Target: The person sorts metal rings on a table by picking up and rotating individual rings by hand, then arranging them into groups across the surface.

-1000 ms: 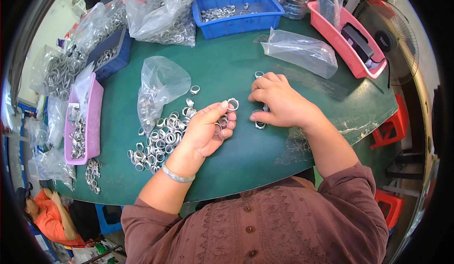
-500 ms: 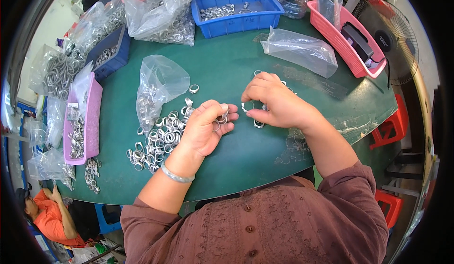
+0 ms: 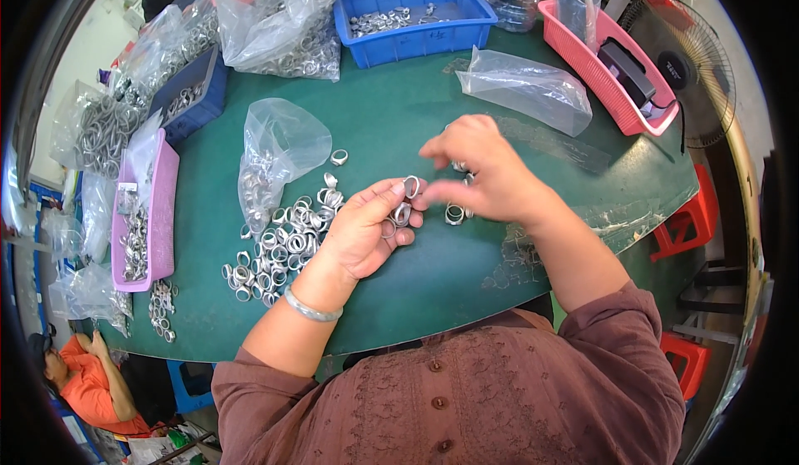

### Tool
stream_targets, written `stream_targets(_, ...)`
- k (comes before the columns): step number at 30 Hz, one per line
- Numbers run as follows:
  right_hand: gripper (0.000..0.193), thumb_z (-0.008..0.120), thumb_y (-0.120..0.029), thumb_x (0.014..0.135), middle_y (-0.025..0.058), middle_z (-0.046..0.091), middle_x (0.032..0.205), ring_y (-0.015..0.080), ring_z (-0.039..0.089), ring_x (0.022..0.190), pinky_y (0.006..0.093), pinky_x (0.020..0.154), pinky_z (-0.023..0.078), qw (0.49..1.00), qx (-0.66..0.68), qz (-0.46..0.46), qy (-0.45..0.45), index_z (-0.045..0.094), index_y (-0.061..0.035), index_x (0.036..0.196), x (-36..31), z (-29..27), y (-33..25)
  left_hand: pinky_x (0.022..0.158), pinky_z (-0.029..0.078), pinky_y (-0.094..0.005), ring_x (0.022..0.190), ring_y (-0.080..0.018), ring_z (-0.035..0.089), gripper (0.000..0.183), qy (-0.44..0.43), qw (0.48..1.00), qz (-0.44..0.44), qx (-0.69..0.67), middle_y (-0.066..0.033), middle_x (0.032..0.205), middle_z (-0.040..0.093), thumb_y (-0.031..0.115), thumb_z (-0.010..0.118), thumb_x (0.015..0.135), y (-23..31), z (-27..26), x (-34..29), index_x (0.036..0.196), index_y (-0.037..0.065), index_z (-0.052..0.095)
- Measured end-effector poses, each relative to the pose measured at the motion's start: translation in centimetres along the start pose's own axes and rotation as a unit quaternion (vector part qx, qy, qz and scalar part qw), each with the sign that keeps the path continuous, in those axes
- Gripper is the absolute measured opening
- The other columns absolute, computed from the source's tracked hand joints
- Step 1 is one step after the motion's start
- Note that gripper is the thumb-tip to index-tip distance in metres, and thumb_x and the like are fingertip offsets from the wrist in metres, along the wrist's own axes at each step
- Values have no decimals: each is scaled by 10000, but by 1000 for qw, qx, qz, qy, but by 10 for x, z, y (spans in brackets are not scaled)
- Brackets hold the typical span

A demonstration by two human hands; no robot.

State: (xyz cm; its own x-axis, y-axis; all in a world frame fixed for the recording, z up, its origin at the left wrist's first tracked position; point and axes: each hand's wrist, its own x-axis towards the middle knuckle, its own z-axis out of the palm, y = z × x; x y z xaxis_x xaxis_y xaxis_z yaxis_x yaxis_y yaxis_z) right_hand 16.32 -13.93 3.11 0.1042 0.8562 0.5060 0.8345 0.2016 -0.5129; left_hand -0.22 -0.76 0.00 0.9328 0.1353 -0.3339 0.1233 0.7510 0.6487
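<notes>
Several silver rings [image 3: 404, 213] are in my left hand [image 3: 372, 223], one of them pinched upright between thumb and forefinger and the others lying against the curled fingers. My right hand [image 3: 487, 174] is just to the right of it, thumb and forefinger spread apart with nothing visible between them. Partly hidden behind and under my right hand are a few loose rings [image 3: 454, 213]. A large pile of silver rings [image 3: 279, 253] lies to the left of my left hand. One single ring [image 3: 339, 158] rests apart, beyond the pile.
A clear bag of rings [image 3: 266, 161] lies beside the pile on the green table [image 3: 399, 290]. Farther back stand a blue bin [image 3: 416, 44], full plastic bags [image 3: 279, 28] and a pink basket [image 3: 612, 65]. At left is a lilac basket [image 3: 166, 207]. A flat plastic bag [image 3: 528, 90] lies at right.
The ring that was between my right thumb and forefinger is now pinched in my left hand. My right fingers have opened.
</notes>
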Motion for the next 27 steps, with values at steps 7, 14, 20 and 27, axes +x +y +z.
stream_targets(7, 159, 573, -118, 847, 93, 624, 907, 291, 555, 938, 400, 832, 397, 965, -182, 181, 49, 673, -65, 960, -3, -12, 40, 649, 558, -298, 900, -228, 642, 358, -25, 999, 5, -46, -143, 1096, 636, 173, 448, 906, 5, -3, -1, 1199, -8, 544)
stream_targets(14, 170, 589, -170, 828, 95, 612, 952, 289, 539, 984, 420, 858, 382, 948, -191, 250, -48, 702, -94, 929, 5, 0, 49, 619, 550, -310, 858, -246, 639, 303, 19, 998, 9, -59, -121, 997, 631, 209, 528, 906, 3, -3, -1, 1115, -3, 584)
stream_targets(20, 98, 609, -124, 770, 88, 602, 896, 291, 545, 946, 414, 850, 389, 946, -180, 263, -55, 666, -67, 824, 7, 4, 49, 586, 486, -261, 796, -197, 599, 245, 42, 999, 25, -4, -77, 884, 599, 188, 563, 898, 2, -1, 0, 1059, 7, 598)
stream_targets(27, 45, 626, -48, 760, 94, 595, 896, 293, 558, 904, 384, 810, 425, 981, -125, 146, -13, 635, -44, 804, 5, 5, 46, 573, 465, -250, 780, -167, 587, 246, 53, 998, 29, 22, -64, 867, 591, 195, 541, 926, 2, 3, 0, 1080, 6, 578)
